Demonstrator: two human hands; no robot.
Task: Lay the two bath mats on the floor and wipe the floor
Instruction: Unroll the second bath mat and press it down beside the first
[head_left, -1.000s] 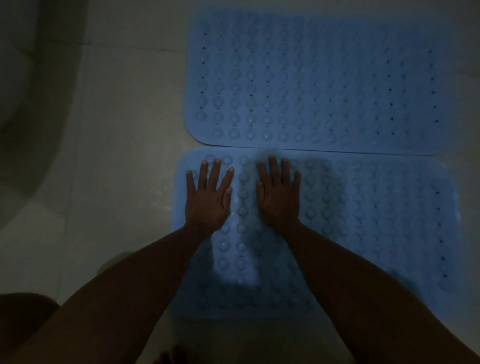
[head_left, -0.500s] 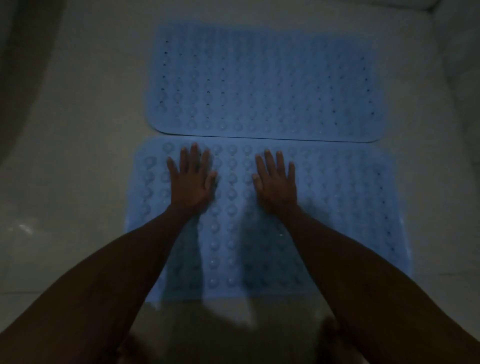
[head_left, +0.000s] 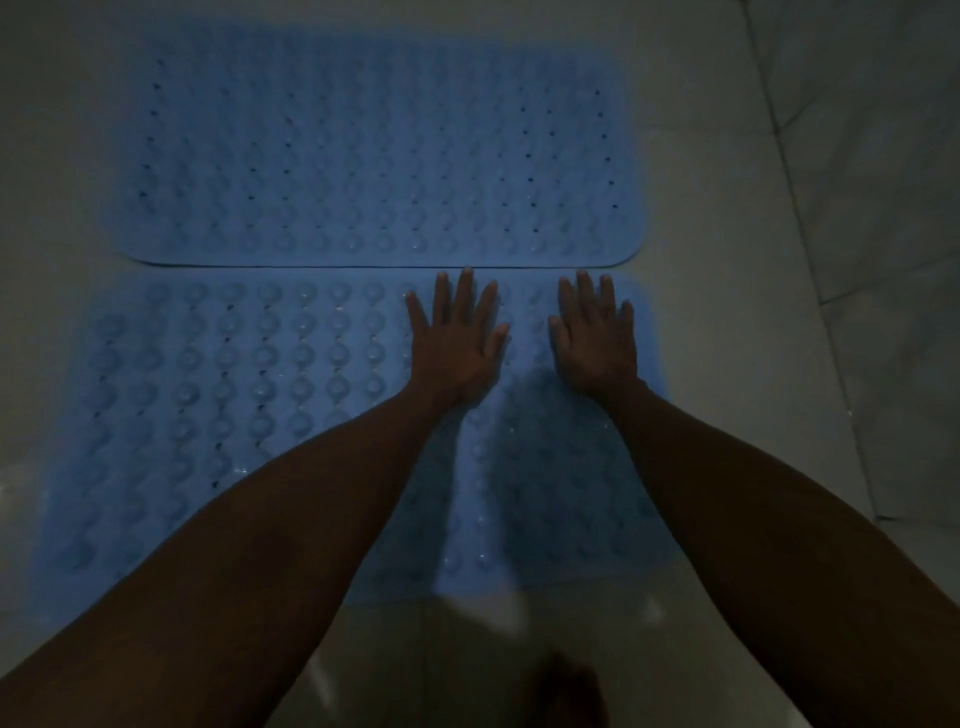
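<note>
Two blue bath mats lie flat on the pale tiled floor (head_left: 753, 322), long sides facing each other. The far mat (head_left: 374, 150) sits higher in the head view; the near mat (head_left: 249, 395) lies just below it. Their facing edges run side by side and meet or nearly meet along a thin dark line; whether one overlaps the other cannot be told in the dim light.

Both mats are the same soft blue with rounded corners. Rows of round, raised suction cups cover them, and small dark drain holes sit between the rows. The cups show most clearly on the left half of the near mat; the far mat is blurred, so its holes read better than its cups. A few wet-looking glints catch the light on the near mat.

The left hand (head_left: 454, 340) rests palm down on the near mat, fingers spread and flat, gripping nothing; its fingertips reach the seam between the mats. The right hand (head_left: 595, 335) lies flat beside it, also spread and empty, near the mat's right end. Both bare forearms stretch out over the near mat.

Tile joints cross the floor on the right.
</note>
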